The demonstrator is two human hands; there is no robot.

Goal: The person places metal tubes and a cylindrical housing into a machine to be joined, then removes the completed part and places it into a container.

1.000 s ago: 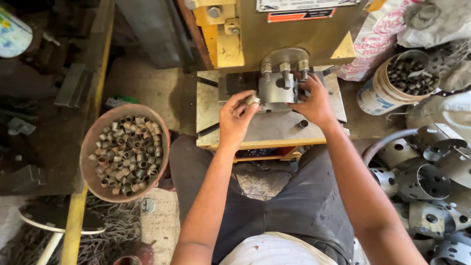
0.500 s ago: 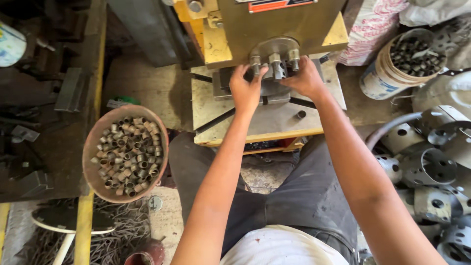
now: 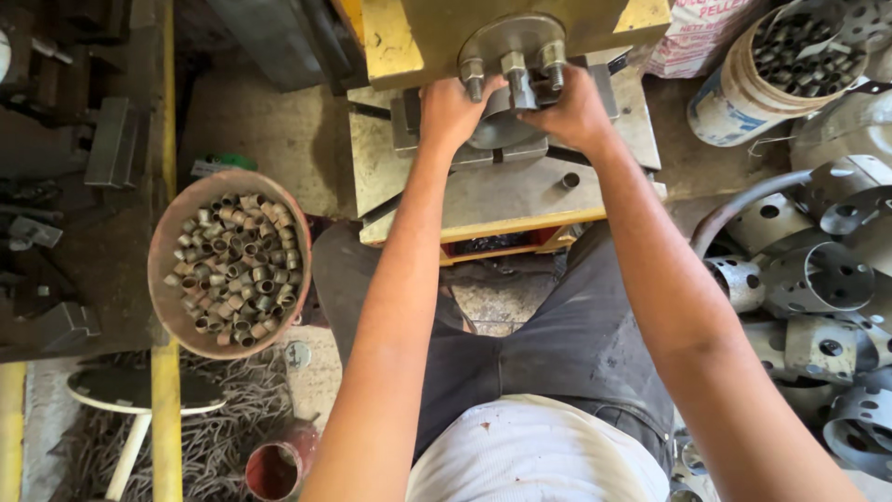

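Gripping round metal part (image 3: 497, 130), both hands (image 3: 455, 112) flanking.

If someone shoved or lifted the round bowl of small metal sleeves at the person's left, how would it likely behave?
The bowl is heaped with short metal sleeves, so it probably feels heavy for its size. The sleeves lie loose and look cylindrical, so a tilt would likely spill them and set them rolling. Its wide, shallow shape suggests it would slide rather than tip when pushed.

Fingertips of left hand (image 3: 452, 110) and right hand (image 3: 573, 112) hidden behind the round metal part (image 3: 495, 130) under the bolted die (image 3: 513, 46), grip impossible to tell; yellow press (image 3: 409, 37) and can of short tubes (image 3: 780, 70) cut off by the top edge.
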